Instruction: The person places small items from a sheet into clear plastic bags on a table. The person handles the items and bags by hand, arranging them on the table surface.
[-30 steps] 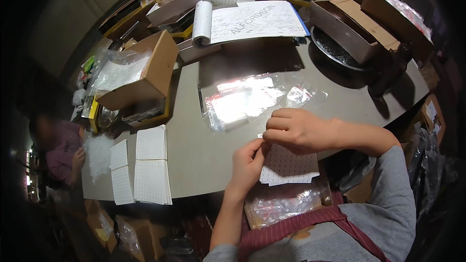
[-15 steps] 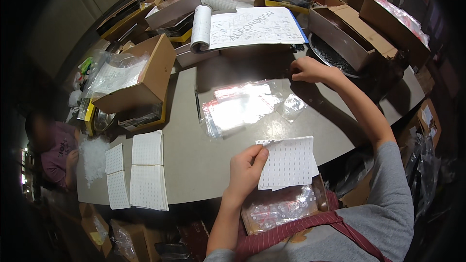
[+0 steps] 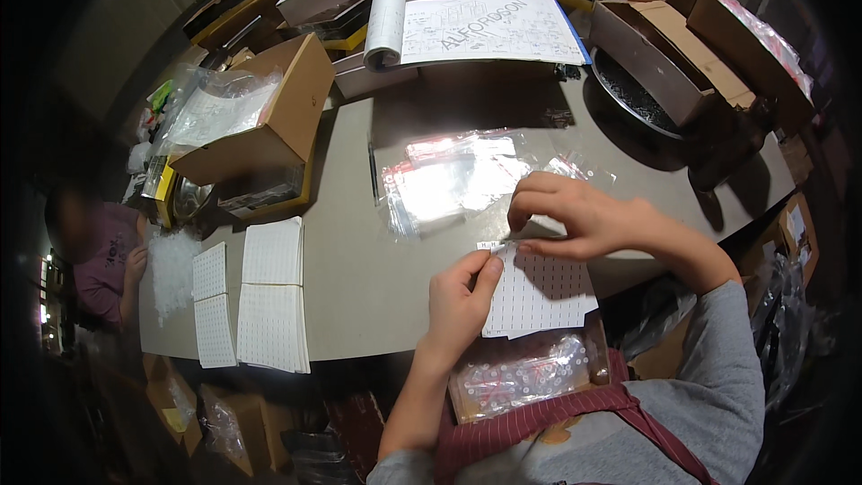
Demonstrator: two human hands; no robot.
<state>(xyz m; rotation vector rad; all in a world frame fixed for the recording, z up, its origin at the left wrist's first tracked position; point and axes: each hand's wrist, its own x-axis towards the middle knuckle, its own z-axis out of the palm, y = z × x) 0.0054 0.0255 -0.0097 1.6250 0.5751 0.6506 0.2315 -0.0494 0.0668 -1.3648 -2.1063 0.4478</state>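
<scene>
My left hand (image 3: 458, 301) pinches a small stack of white printed sheets (image 3: 543, 310) at its upper left corner, over the table's front edge. My right hand (image 3: 588, 216) is above the top edge of these sheets. Its thumb and fingers are closed together at a thin greyish edge between them, too shaded to name. Beyond my hands, a pile of clear zip bags (image 3: 444, 184) with red strips lies on the table, glaring in the light. Another clear bag (image 3: 575, 164) is partly hidden behind my right hand. Below the sheets, a carton (image 3: 600, 355) holds clear bags with small white discs (image 3: 516, 377).
Bound stacks of printed sheets (image 3: 272, 256) lie left on the table (image 3: 359, 296), beside a heap of small clear pieces (image 3: 171, 274). Cardboard boxes (image 3: 301, 108), a clipboard with papers (image 3: 480, 31) and a round black tray (image 3: 633, 94) line the back. A person (image 3: 103, 260) sits at the left.
My right hand has come from the far right of the bag pile to the top of the sheets. My left hand keeps its hold. The view has shifted slightly.
</scene>
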